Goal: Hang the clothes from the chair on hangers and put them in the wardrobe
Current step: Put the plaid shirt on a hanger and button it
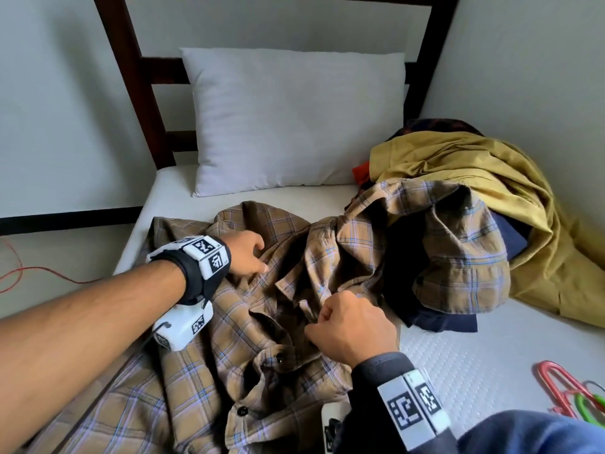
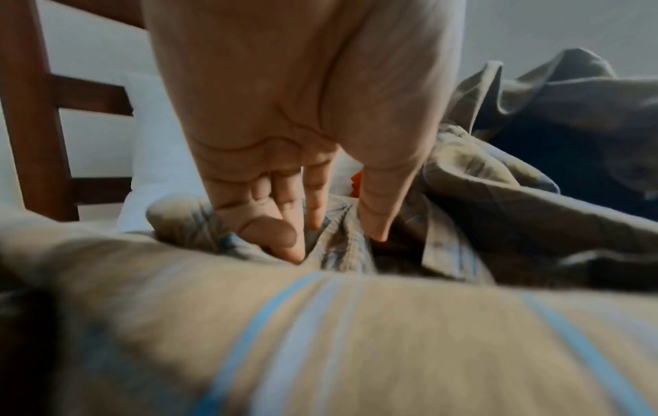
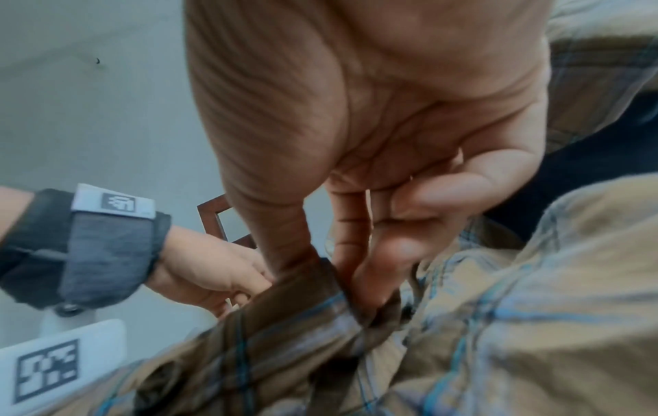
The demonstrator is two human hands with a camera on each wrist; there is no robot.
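A tan plaid shirt [image 1: 229, 348] lies crumpled across the mattress [image 1: 458, 348], with one part draped up onto the clothes pile at the right. My left hand [image 1: 252, 257] is on the shirt's upper left part; in the left wrist view its fingers [image 2: 295, 245] and thumb pinch a fold of the shirt [image 2: 338, 239]. My right hand [image 1: 347, 322] is curled into the fabric near the collar and button edge. In the right wrist view its thumb and fingers [image 3: 359, 281] pinch a folded edge of the shirt [image 3: 313, 318]. Red and green hangers [image 1: 563, 391] lie at the bottom right.
A pile with a mustard garment [image 1: 474, 165], a navy one [image 1: 514, 244] and something orange [image 1: 361, 172] sits at the right, against the wall. A white pillow [image 1: 294, 119] leans on the dark wooden headboard [image 1: 131, 77]. A red cable [image 1: 16, 273] runs over the floor at the left.
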